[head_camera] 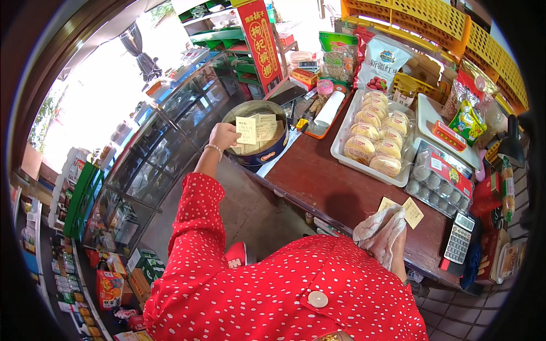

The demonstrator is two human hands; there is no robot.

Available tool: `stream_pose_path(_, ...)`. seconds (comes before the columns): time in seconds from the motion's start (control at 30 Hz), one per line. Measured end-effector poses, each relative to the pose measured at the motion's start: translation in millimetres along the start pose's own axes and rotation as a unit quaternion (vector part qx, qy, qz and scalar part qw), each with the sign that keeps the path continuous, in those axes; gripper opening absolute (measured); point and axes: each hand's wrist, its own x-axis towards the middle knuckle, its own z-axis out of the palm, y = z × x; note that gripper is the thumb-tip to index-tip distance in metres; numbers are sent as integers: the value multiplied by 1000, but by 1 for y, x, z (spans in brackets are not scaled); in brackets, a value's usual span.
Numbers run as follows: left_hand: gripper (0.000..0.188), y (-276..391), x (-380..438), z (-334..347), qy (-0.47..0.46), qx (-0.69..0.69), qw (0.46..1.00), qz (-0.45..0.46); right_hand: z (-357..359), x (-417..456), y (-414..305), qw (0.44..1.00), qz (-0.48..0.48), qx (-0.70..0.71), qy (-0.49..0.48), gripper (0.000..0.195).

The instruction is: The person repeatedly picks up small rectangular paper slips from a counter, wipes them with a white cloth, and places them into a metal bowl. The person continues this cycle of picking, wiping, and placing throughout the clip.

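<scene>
My left hand (225, 136) pinches a small cream-coloured printed packet (245, 131) by its left edge, over a round dark blue tin (256, 158). Several similar packets (266, 130) lie inside the tin, which stands at the table's left corner. At the table's front edge, my right hand (399, 251) holds a crumpled whitish cloth (381, 232), which covers most of its fingers. Two more cream packets lie on the table just beyond the cloth, the right one (413, 213) showing more fully than the left one (386, 204).
On the dark red wooden table (307, 170) are a white tray (337, 149) of wrapped round pastries, a plastic egg carton (441, 179), a calculator (458, 243) and an orange-edged tray (318, 135). Glass display cases (145, 157) stand to the left. Yellow plastic crates (418, 17) rise behind.
</scene>
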Motion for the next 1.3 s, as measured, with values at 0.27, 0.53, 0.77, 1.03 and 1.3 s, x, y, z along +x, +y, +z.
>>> stream_pose_path(0.27, 15, 4, 19, -3, -111, 360, 926, -36, 4, -3, 0, 1000, -19, 2, -5, 34)
stream_pose_path(0.53, 28, 25, 5, -7, -64, 455, 887, -35, -5, -1, -1, 1000, -14, 18, -4, 32)
stream_pose_path(0.77, 21, 68, -14, 2, 70, 342, 929, 124, -13, -4, -12, 999, -29, 17, -2, 32)
stream_pose_path(1.03, 19, 147, -93, 92, -69, 154, 928, 333, -35, -23, -80, 984, -175, 27, 3, 31)
stream_pose_path(1.3, 15, 197, -168, 208, -192, 54, 807, 556, -77, -57, -130, 946, -295, 53, 122, 31)
